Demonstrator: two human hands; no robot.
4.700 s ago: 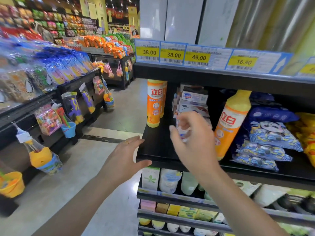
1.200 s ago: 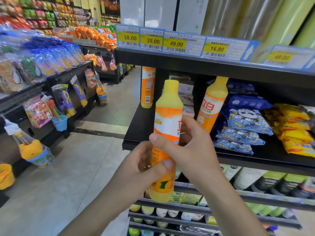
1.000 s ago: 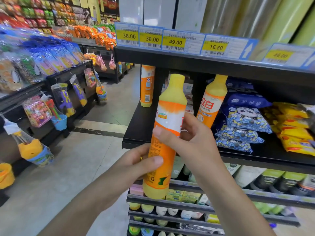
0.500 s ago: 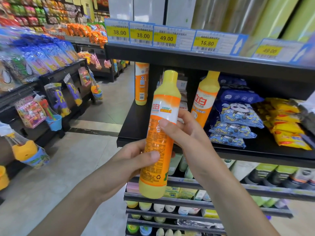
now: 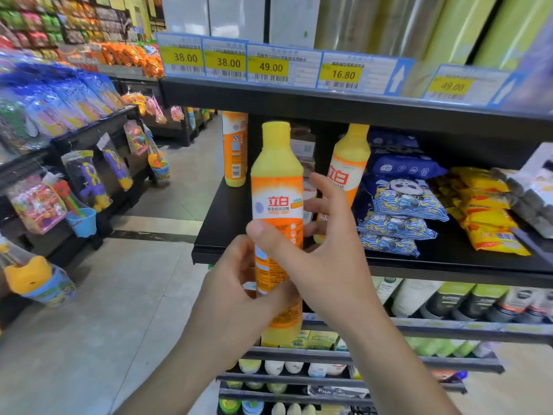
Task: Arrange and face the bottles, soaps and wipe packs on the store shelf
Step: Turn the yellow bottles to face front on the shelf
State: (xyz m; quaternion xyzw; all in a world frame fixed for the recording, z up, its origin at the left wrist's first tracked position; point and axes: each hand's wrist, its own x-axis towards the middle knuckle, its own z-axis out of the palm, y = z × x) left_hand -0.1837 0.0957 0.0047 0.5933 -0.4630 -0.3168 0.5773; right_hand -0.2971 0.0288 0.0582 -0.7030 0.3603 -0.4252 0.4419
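I hold an orange and yellow detergent bottle [image 5: 276,202] upright in front of the black shelf [image 5: 227,217], its front label turned toward me. My left hand [image 5: 233,295] grips its lower body. My right hand [image 5: 323,253] has its thumb across the front and its fingers spread behind the bottle. On the shelf stand a second bottle [image 5: 235,148] showing its back label and a third bottle [image 5: 348,166] facing front. Soap boxes [image 5: 303,148] sit behind. Blue wipe packs [image 5: 401,202] and yellow packs [image 5: 487,211] lie stacked to the right.
Price tags [image 5: 269,65] line the upper shelf edge. Lower shelves [image 5: 449,327] hold tubes and bottles. Toy racks [image 5: 80,175] stand across the aisle on the left, with grey floor [image 5: 119,295] between.
Both hands have taken a bottle off the shelf and turned it, so the front label now faces me. My right fingers have loosened and spread behind it.
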